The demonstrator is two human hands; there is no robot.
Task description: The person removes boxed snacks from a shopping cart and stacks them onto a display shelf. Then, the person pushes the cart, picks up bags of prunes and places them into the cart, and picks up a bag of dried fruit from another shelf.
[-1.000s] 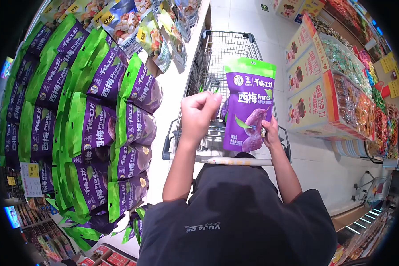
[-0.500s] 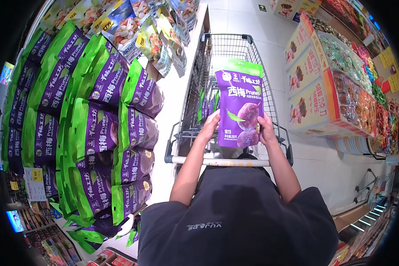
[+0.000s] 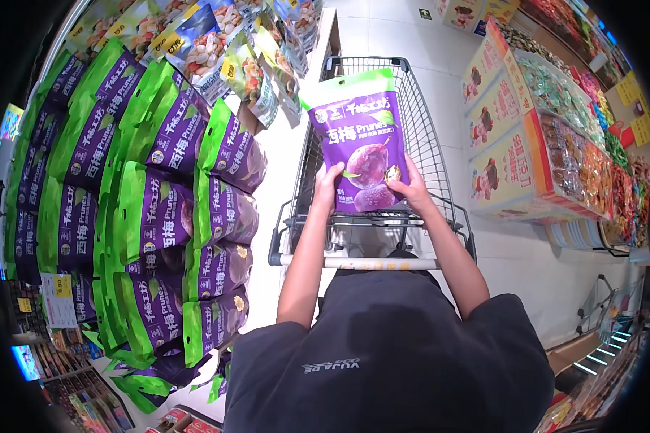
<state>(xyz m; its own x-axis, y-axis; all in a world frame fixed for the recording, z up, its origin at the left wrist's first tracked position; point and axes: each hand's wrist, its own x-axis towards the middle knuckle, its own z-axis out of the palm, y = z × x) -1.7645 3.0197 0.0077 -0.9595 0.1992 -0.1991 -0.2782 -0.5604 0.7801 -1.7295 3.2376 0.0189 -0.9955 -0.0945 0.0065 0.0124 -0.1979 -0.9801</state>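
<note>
A purple and green bag of prunes (image 3: 360, 130) is held over the shopping cart (image 3: 467, 216), printed front facing up towards me and its green top edge pointing away. My left hand (image 3: 328, 185) grips the bag's lower left edge, thumb on the front. On the lower right edge my right hand (image 3: 413, 190) is closed, its thumb also pressed on the front. The other fingers of both hands are mostly hidden behind the bag. Below the bag, the cart handle (image 3: 307, 261) runs across in front of my body.
Stacked prune bags (image 3: 162, 216) fill the display on the left, with a price tag (image 3: 58, 299) at its lower end. Nut snack packs (image 3: 245, 72) stand farther up. Candy boxes (image 3: 487, 173) and wrapped sweets (image 3: 578, 166) occupy the right side, beside the tiled floor (image 3: 509, 303).
Both hands have carried the bag farther forward and left over the cart. It is now tilted slightly, and my right thumb reaches farther onto its front.
</note>
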